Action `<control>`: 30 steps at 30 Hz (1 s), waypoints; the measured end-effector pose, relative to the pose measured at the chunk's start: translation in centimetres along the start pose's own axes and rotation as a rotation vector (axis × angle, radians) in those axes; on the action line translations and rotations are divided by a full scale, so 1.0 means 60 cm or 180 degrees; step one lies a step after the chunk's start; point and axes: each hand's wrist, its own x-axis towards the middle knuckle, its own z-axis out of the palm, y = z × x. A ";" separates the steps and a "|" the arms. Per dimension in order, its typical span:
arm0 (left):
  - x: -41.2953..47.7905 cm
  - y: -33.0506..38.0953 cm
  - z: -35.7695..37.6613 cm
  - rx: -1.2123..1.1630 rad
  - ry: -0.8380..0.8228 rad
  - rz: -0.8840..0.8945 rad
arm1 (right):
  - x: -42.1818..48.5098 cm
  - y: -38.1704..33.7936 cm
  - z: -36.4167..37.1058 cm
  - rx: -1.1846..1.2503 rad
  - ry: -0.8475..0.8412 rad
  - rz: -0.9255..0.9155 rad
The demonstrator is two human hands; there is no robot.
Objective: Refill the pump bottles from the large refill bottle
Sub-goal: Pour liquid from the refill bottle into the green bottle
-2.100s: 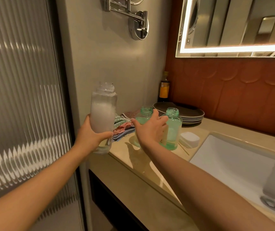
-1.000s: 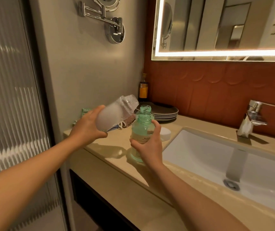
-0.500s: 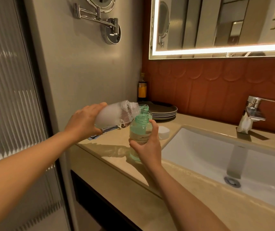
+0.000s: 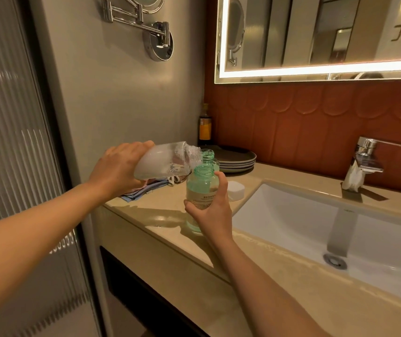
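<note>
My left hand (image 4: 115, 166) grips the large clear refill bottle (image 4: 164, 160), which holds white liquid and lies tipped almost flat, its open mouth just over the neck of a green pump bottle (image 4: 200, 190). That green bottle stands uncapped on the beige counter (image 4: 160, 215), and my right hand (image 4: 212, 210) holds it round its lower body. A second uncapped green bottle (image 4: 208, 154) stands right behind it, mostly hidden.
Folded cloths (image 4: 143, 189) lie behind the refill bottle. A white cap (image 4: 235, 190) sits by the sink (image 4: 340, 229) edge. Stacked dark plates (image 4: 237, 159) and an amber bottle (image 4: 205, 127) stand at the back wall. A faucet (image 4: 364, 159) is at the right.
My left hand has tipped the refill bottle from upright to nearly horizontal and brought its mouth over the green bottle. My right hand has kept hold of the green bottle.
</note>
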 end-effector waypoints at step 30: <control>0.017 -0.010 -0.006 0.0714 0.0315 0.0471 | 0.000 0.000 -0.001 -0.0248 -0.0085 0.0109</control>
